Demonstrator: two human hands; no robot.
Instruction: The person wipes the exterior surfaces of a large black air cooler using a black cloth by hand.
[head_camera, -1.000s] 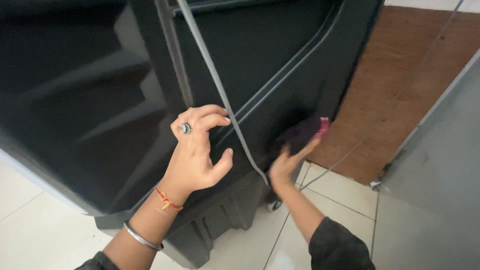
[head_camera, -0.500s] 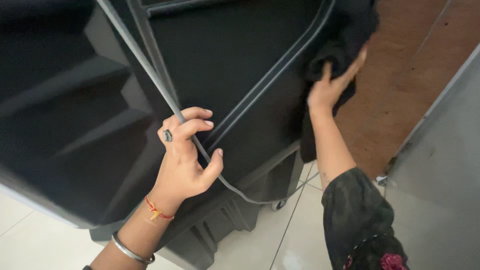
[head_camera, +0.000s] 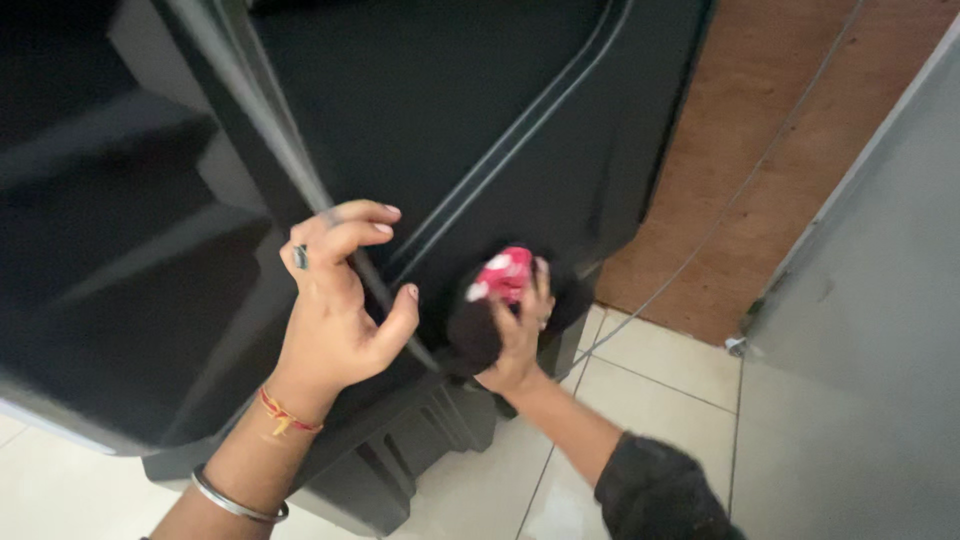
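A large black moulded plastic cabinet (head_camera: 470, 130) with raised grey ribs fills most of the view, standing on a pale tiled floor (head_camera: 650, 400). The left hand (head_camera: 335, 310) (a ring on one finger, a red thread and a metal bangle at the wrist) is curled around a thin grey cord (head_camera: 375, 285) that runs down the cabinet's face, fingers and thumb closed on it. The right hand (head_camera: 520, 335) clutches a bunched dark cloth with a pink patch (head_camera: 495, 300) and presses it against the cabinet's lower corner, just beside the left hand. A brown wooden panel (head_camera: 770, 150) and a grey wall (head_camera: 870, 350) lie to the right.
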